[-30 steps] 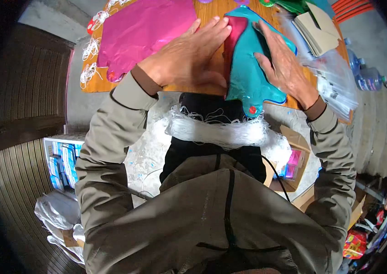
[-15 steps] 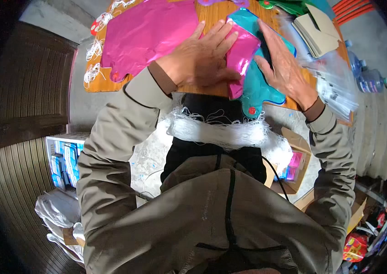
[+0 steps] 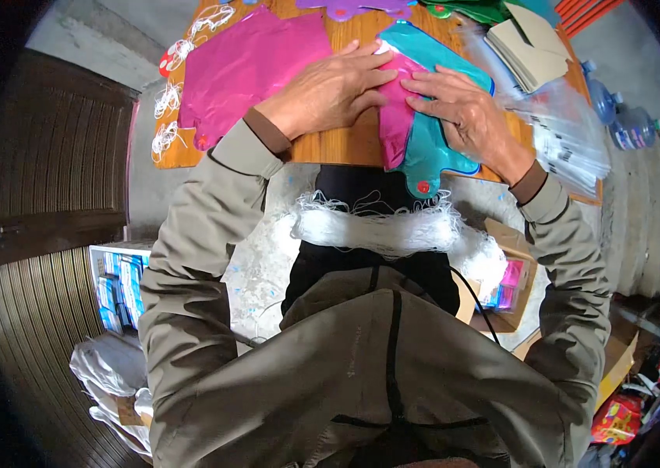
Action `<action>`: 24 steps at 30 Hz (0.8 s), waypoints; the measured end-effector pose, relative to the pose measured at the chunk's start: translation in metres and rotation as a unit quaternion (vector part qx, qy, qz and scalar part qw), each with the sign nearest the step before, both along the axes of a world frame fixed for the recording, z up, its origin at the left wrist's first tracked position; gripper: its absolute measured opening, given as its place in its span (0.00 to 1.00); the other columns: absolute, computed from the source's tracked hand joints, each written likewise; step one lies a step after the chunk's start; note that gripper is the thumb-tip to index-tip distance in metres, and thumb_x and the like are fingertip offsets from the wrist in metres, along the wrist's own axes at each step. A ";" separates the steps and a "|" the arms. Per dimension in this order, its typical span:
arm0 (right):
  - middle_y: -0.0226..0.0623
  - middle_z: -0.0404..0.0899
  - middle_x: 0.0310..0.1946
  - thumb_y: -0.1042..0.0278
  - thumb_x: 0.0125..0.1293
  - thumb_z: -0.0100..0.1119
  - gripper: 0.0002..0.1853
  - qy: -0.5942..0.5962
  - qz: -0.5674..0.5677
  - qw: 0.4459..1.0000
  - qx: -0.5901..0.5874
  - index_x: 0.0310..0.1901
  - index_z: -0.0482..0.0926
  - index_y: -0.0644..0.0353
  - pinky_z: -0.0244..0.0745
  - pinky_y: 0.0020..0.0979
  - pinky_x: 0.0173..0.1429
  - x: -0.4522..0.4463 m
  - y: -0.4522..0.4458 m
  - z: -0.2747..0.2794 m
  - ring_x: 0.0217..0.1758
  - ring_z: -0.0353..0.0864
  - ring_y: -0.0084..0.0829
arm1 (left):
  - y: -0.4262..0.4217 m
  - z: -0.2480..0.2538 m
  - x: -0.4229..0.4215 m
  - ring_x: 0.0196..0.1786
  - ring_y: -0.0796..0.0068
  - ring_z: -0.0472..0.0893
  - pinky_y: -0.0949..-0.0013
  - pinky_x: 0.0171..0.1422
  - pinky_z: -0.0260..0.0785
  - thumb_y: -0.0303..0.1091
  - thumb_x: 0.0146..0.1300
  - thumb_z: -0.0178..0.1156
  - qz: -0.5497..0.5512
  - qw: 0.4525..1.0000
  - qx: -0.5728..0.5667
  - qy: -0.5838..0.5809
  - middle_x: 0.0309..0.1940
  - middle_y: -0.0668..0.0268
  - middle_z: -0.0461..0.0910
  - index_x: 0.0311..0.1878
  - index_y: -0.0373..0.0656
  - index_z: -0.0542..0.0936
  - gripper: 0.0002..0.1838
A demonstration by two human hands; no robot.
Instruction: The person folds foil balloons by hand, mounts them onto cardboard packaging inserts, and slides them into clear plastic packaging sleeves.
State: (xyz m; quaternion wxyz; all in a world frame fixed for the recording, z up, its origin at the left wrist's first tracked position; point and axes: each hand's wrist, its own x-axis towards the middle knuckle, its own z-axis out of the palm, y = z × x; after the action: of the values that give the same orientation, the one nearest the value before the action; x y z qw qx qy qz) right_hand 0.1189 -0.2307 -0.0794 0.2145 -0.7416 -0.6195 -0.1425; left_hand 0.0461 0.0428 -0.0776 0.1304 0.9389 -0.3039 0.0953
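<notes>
A teal foil balloon (image 3: pixel 439 148) lies flat at the table's near edge, its tab with a red dot hanging over the edge. Its shiny pink side (image 3: pixel 396 129) is folded over on the left. My left hand (image 3: pixel 334 92) rests with fingers stretched out, the fingertips touching the left edge of this pink part. From the right, my right hand (image 3: pixel 466 113) lies over the teal part, fingers extended onto the pink. Left of my left hand is a large flat pink foil sheet (image 3: pixel 244 78), also with a red-dotted tab.
White string bundles (image 3: pixel 164 139) line the table's left edge. A thick white string hank (image 3: pixel 376 232) lies across my lap. At right are cardboard pieces (image 3: pixel 529 51) and clear plastic bags (image 3: pixel 567 144). Purple foil (image 3: pixel 353 9) and green foil (image 3: pixel 478 12) lie at the back.
My right hand has moved left, its fingers now reaching onto the pink fold. My left hand has shifted slightly left and its fingers are less spread. The pink fold looks narrower.
</notes>
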 end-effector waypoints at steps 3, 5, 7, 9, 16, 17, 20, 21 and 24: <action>0.41 0.84 0.62 0.88 0.53 0.56 0.25 0.027 -0.001 1.000 0.011 0.51 0.89 0.56 0.71 0.50 0.77 0.000 0.000 -0.001 0.67 0.81 0.45 | -0.004 -0.008 0.003 0.82 0.45 0.59 0.44 0.84 0.53 0.46 0.70 0.66 -0.014 0.999 -0.050 0.001 0.79 0.54 0.64 0.77 0.49 0.69 0.35; 0.41 0.84 0.61 0.87 0.52 0.57 0.25 0.028 -0.005 0.999 0.017 0.49 0.90 0.56 0.73 0.48 0.74 -0.001 -0.001 -0.002 0.66 0.82 0.45 | -0.005 -0.007 0.003 0.82 0.45 0.59 0.44 0.84 0.53 0.47 0.68 0.68 -0.015 0.999 -0.033 -0.003 0.79 0.53 0.63 0.78 0.50 0.68 0.37; 0.40 0.85 0.60 0.85 0.51 0.58 0.23 0.010 -0.004 1.000 0.027 0.47 0.91 0.55 0.77 0.45 0.70 0.000 0.001 0.000 0.64 0.83 0.44 | -0.005 -0.004 0.002 0.82 0.43 0.58 0.43 0.85 0.52 0.51 0.65 0.70 -0.012 1.000 -0.014 -0.004 0.80 0.52 0.62 0.78 0.50 0.67 0.41; 0.42 0.85 0.59 0.85 0.53 0.58 0.22 0.027 0.002 0.999 0.029 0.48 0.90 0.57 0.77 0.45 0.69 0.001 0.001 -0.002 0.63 0.83 0.45 | -0.007 0.000 0.000 0.82 0.41 0.56 0.42 0.85 0.50 0.56 0.62 0.71 -0.009 1.000 0.004 0.000 0.80 0.51 0.60 0.79 0.51 0.66 0.45; 0.50 0.85 0.51 0.73 0.63 0.60 0.13 0.003 -0.181 0.977 0.115 0.47 0.85 0.64 0.79 0.45 0.63 0.028 -0.005 0.016 0.55 0.84 0.52 | -0.018 0.015 -0.002 0.84 0.37 0.50 0.42 0.86 0.46 0.69 0.55 0.70 0.013 0.995 0.082 0.057 0.83 0.48 0.52 0.82 0.54 0.61 0.55; 0.50 0.85 0.47 0.61 0.64 0.67 0.17 0.016 -0.230 0.971 0.061 0.50 0.85 0.62 0.79 0.46 0.56 0.043 -0.010 0.019 0.50 0.85 0.52 | -0.020 0.016 -0.003 0.84 0.37 0.50 0.41 0.86 0.46 0.69 0.55 0.70 0.018 0.994 0.090 0.062 0.83 0.48 0.52 0.82 0.54 0.60 0.56; 0.49 0.85 0.45 0.48 0.60 0.74 0.27 0.170 -0.324 0.918 -0.153 0.54 0.83 0.61 0.79 0.45 0.51 0.069 -0.010 0.040 0.47 0.85 0.51 | -0.024 0.021 0.001 0.83 0.36 0.50 0.38 0.85 0.46 0.70 0.54 0.70 0.019 0.990 0.109 0.086 0.83 0.49 0.51 0.83 0.55 0.59 0.58; 0.48 0.86 0.44 0.39 0.55 0.77 0.38 0.166 -0.325 0.917 -0.159 0.59 0.80 0.59 0.78 0.44 0.48 0.083 -0.012 0.033 0.44 0.86 0.48 | -0.024 0.023 0.001 0.83 0.35 0.50 0.36 0.84 0.46 0.71 0.53 0.70 0.021 0.989 0.115 0.096 0.84 0.49 0.51 0.83 0.55 0.59 0.58; 0.46 0.86 0.44 0.37 0.52 0.78 0.42 0.189 -0.270 0.929 -0.168 0.61 0.79 0.58 0.79 0.44 0.48 0.093 -0.011 0.038 0.44 0.86 0.46 | -0.026 0.026 0.001 0.83 0.32 0.50 0.32 0.83 0.46 0.70 0.52 0.71 0.012 0.989 0.099 0.111 0.84 0.53 0.52 0.83 0.55 0.59 0.59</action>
State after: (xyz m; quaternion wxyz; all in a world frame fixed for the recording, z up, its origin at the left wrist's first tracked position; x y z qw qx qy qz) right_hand 0.2117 -0.2415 -0.0411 0.1536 -0.9192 -0.3586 0.0535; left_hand 0.0476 0.0173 -0.0514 0.0682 0.9556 -0.2841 -0.0390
